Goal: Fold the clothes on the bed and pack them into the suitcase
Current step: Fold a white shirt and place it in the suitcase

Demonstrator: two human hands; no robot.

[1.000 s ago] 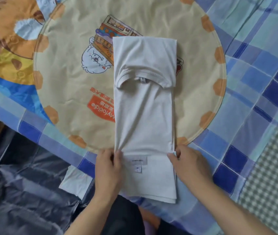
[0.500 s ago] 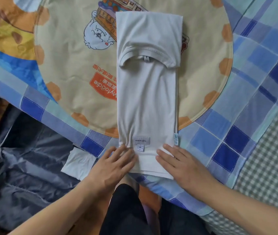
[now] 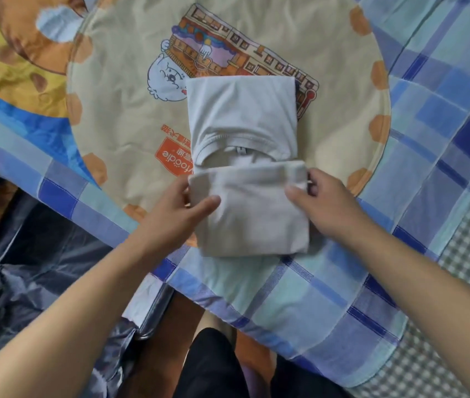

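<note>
A pale grey T-shirt (image 3: 242, 116) lies on the bed, narrowed into a long strip with its collar facing me. Its lower part (image 3: 253, 214) is doubled over toward the collar. My left hand (image 3: 179, 211) pinches the left end of the folded-over hem, thumb on top. The right end of that hem is pinched by my right hand (image 3: 319, 202). The open suitcase (image 3: 35, 277), lined in dark grey-blue, lies on the floor at lower left beside the bed.
The bed carries a blue checked sheet (image 3: 443, 116) with a round beige cartoon print (image 3: 130, 110). A white folded piece (image 3: 144, 300) lies at the suitcase's edge by the bed. A grey checked fabric (image 3: 469, 254) is at right. My legs stand at the bottom centre.
Both hands took hold of the shirt's bottom hem and carried it up toward the collar, halving the long strip. The camera view shifted so the shirt sits lower in frame.
</note>
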